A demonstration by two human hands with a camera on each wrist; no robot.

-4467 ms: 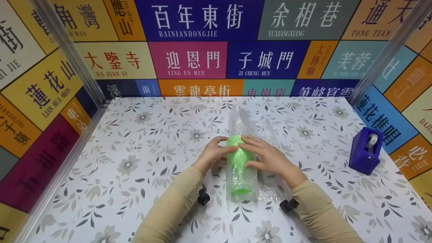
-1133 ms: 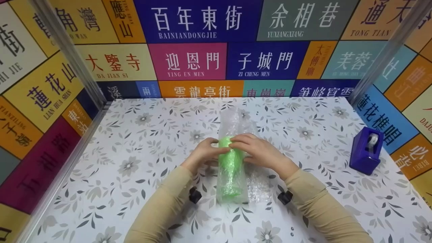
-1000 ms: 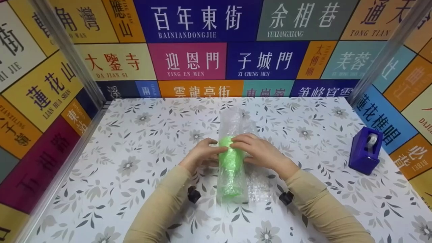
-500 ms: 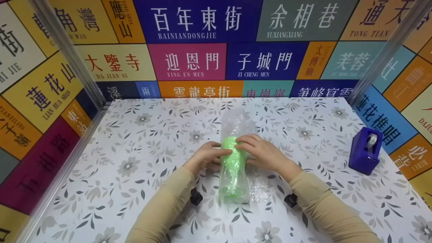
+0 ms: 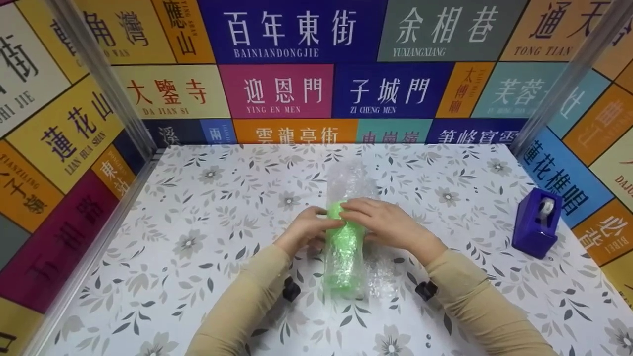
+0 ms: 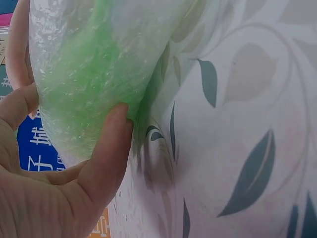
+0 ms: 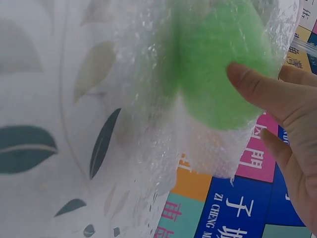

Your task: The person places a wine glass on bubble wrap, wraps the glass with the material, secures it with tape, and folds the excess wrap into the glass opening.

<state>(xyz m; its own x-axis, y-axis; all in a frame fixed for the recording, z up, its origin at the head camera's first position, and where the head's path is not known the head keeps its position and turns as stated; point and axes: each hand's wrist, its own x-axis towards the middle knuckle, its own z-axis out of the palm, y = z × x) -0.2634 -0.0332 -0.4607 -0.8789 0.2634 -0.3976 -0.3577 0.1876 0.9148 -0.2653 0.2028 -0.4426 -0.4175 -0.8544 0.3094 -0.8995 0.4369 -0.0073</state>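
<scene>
A bright green, roughly cylindrical object (image 5: 344,242) lies on the table, wrapped in clear bubble wrap (image 5: 352,180); its exact kind is blurred by the wrap. My left hand (image 5: 307,228) holds the bundle's left side, the thumb on it and the other fingers curled round. In the left wrist view, that hand's fingers (image 6: 111,144) press the wrap. From the right, my right hand (image 5: 390,225) grips the upper part, fingers over the top. The right wrist view has its thumb (image 7: 247,82) on the wrapped green object and a loose layer of wrap (image 7: 148,124) along the table.
A purple tape dispenser (image 5: 538,222) with a roll of tape stands at the table's right. The table (image 5: 198,277) has a white leaf-and-flower cover. Panels with coloured sign lettering (image 5: 282,89) enclose the back and both sides.
Over the last second, the bundle and both hands shifted slightly right. Compared with the oldest frame, the bundle lies a little left and less loose wrap spreads on its right.
</scene>
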